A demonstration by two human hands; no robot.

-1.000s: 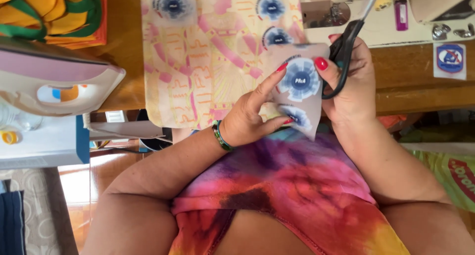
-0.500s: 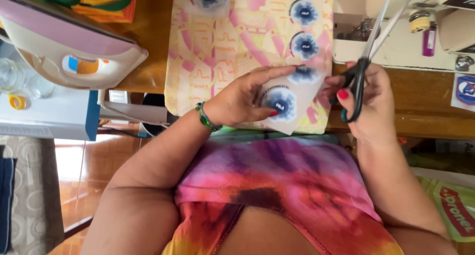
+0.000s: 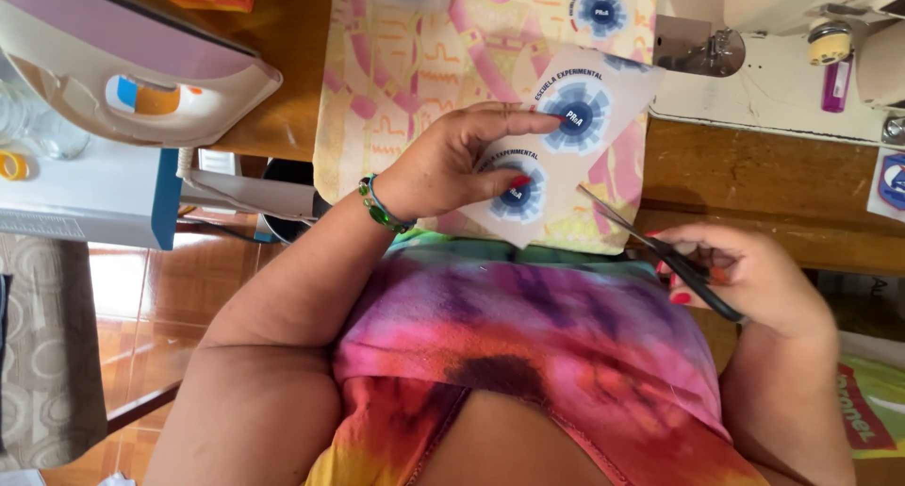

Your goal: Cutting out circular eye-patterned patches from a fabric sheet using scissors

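Sheet of round stickers (image 3: 556, 147) held up in left hand (image 3: 452, 165), over patterned cloth (image 3: 424, 62) lying on worktop (image 3: 754, 184). Scissors (image 3: 660, 255) in right hand (image 3: 754, 279), just right of & below sheet, tips near its edge. Iron (image 3: 132, 71) far left on worktop. Sewing machine (image 3: 782, 62) behind, on right.

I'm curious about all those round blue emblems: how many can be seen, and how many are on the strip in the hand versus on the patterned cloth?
On the paper strip held by the left hand: 2
On the patterned cloth: 1 fully in view (another is cut off at the top edge)
Total: 3 clear emblems
The right hand holds scissors.
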